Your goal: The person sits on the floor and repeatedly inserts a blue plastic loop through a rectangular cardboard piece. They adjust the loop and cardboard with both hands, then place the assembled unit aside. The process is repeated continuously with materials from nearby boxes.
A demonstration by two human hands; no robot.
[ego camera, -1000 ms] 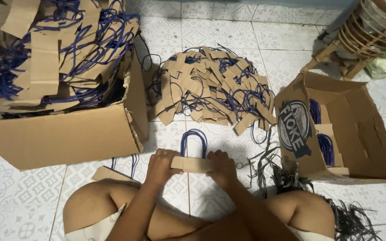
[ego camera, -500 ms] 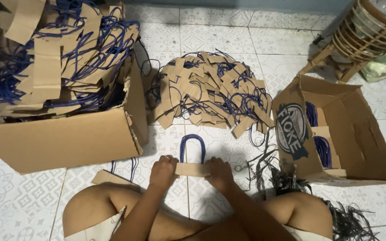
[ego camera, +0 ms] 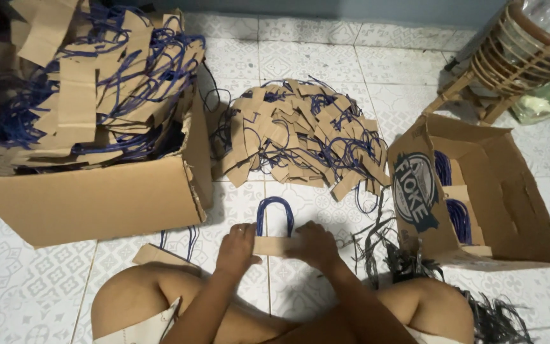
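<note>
Cardboard strip (ego camera: 274, 245) between full boxes (ego camera: 97, 204)

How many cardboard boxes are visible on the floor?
2. One box stands at the left, heaped with handle strips. The other box lies tipped at the right, holding a few strips. None seem hidden.

I sit on a pale patterned tile floor (ego camera: 27, 299); a wooden stool (ego camera: 479, 89) stands at its far right corner.
</note>
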